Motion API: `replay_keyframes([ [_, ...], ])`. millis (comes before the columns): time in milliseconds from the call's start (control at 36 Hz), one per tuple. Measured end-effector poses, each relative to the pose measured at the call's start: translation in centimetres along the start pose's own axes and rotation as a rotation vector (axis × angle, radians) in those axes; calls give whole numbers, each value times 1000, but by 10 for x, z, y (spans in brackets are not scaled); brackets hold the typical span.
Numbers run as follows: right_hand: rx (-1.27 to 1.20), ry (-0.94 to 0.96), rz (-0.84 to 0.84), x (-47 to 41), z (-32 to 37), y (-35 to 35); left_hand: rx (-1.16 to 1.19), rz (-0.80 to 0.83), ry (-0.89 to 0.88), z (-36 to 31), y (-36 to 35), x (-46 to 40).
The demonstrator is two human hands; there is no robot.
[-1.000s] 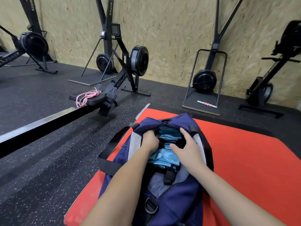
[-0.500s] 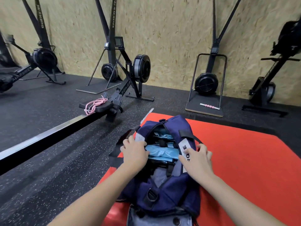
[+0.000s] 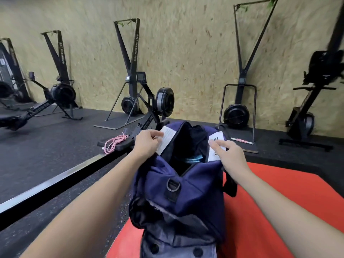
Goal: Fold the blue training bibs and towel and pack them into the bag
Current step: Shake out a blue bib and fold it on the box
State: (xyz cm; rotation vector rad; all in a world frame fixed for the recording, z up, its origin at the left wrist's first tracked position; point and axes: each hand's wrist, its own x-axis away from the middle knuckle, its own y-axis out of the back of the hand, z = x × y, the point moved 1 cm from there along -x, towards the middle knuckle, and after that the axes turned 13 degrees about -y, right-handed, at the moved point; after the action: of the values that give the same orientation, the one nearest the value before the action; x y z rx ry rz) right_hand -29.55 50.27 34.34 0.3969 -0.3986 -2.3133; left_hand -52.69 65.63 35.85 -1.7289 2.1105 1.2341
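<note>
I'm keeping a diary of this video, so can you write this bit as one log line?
left hand grips bag rim | right hand grips other rim | bag open on red mat | light blue fabric inside

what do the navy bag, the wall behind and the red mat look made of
Navy bag: woven fabric, likely nylon or canvas, matte; it creases softly.
Wall: chipboard-type panel, unpainted; pressed wood flakes show.
Red mat: probably vinyl-covered padding, smooth with slight sheen; the core is hidden.

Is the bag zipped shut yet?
No, open: both hands, left hand and right hand, hold the bag mouth apart, blue fabric visible inside.
</note>
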Motion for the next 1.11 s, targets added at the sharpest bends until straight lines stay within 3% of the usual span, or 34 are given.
replay_keyframes([
  [83,73,-13,72,6,-12,-8,-169,132,28,12,3,6],
  [333,146,-2,95,30,-44,-32,-17,3,46,35,8,45],
  [472,238,-43,217,46,-59,-40,-91,201,103,49,2,73],
  [583,235,-78,245,60,-70,-33,-161,218,122,46,-6,99],
  [667,251,-58,254,77,-73,-15,-247,246,59,22,-9,113],
  [833,262,-72,223,114,-76,46,-163,318,-48,-56,-30,145],
  [1111,249,-152,129,178,-135,185,22,494,-176,-189,-134,227],
])
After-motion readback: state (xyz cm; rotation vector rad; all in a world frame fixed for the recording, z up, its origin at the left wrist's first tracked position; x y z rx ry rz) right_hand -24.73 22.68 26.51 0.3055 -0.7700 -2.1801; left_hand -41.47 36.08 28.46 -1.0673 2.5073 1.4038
